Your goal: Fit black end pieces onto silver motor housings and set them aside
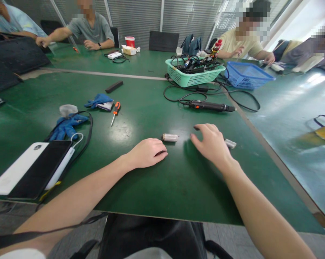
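On the green table point(140, 187) lies a small silver cylinder point(170, 137) with a thin pin at its right end, like a small motor. My left hand point(148, 153) rests on the tabletop just left of and nearer than this cylinder, fingers curled in; whatever may be inside them is hidden. To the cylinder's right, my right hand point(211, 144) is held with thumb and fingers apart and nothing between them. A second silver cylinder point(230, 143) shows beside the right hand, its left end covered by the hand.
A black electric screwdriver point(211, 106) with a cable lies beyond my right hand. Behind it stand a green basket point(193, 78) of tools and a blue basket point(245, 77). Leftward are an orange screwdriver point(115, 112), blue gloves point(67, 126) and a phone point(40, 169). Several people sit around.
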{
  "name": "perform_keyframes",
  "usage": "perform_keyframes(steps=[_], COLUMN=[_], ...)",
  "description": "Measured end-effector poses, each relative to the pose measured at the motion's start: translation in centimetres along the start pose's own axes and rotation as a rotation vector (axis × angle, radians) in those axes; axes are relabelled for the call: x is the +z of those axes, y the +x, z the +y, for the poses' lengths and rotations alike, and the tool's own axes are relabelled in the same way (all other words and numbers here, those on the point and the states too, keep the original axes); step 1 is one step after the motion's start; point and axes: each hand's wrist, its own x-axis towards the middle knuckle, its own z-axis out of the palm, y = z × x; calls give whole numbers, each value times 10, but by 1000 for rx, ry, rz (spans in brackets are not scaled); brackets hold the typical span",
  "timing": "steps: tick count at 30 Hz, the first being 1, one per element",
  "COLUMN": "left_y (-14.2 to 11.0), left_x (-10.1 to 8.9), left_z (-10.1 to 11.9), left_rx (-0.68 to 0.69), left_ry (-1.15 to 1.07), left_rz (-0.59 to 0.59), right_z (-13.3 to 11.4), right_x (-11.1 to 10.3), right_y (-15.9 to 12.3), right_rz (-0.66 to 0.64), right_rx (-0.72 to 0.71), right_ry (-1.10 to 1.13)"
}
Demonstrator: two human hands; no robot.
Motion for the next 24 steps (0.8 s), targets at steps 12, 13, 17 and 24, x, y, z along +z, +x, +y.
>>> perform_keyframes(steps=[12, 13, 17, 24], left_y=[-2, -2, -3, -5], left_x=[1, 1, -3, -6], left_z=[-1, -1, -3, -7], left_rx=[-84, -105, -196, -257], left_ry=[64, 75, 134, 160], left_rz=[68, 75, 106, 135], right_z=[-64, -66, -78, -82], right_x=[34, 35, 40, 52], right_y=[2, 5, 18, 24], right_rz=[-89, -104, -138, -172], right_rx=[-294, -298, -300, -270], right_ry=[164, 156, 134, 189])
